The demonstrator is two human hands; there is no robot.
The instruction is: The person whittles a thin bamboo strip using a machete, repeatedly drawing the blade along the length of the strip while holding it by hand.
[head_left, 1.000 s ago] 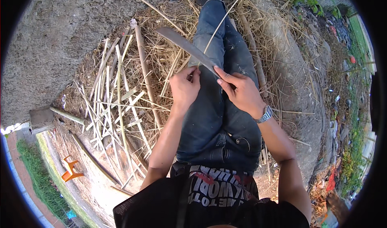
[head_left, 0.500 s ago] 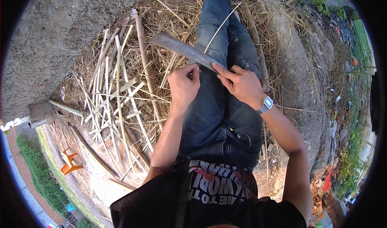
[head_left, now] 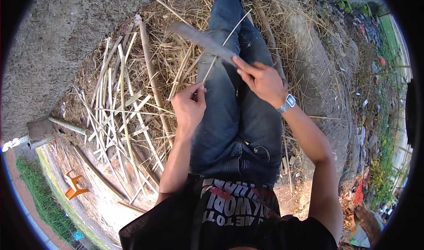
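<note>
A thin pale bamboo strip (head_left: 234, 30) slants over my outstretched legs, its near end pinched between the thumb and fingers of my left hand (head_left: 189, 107). My right hand (head_left: 263, 85) grips a machete (head_left: 201, 40) with a broad grey blade, its forefinger laid along the metal. The handle is hidden inside that hand. The blade points to the far left and crosses the strip above my jeans (head_left: 221, 99); motion blurs it. Whether blade and strip touch, I cannot tell.
Split bamboo strips (head_left: 117, 104) lie in a loose pile on my left, beside a long pole (head_left: 151, 68). Dry straw (head_left: 300, 42) covers the ground around my legs. A concrete surface (head_left: 57, 51) stands far left; an orange plastic stool (head_left: 76, 186) lies near left.
My left hand has drawn nearer to me and left with the strip, so more of it shows below the blade. My right hand with the machete has shifted only slightly.
</note>
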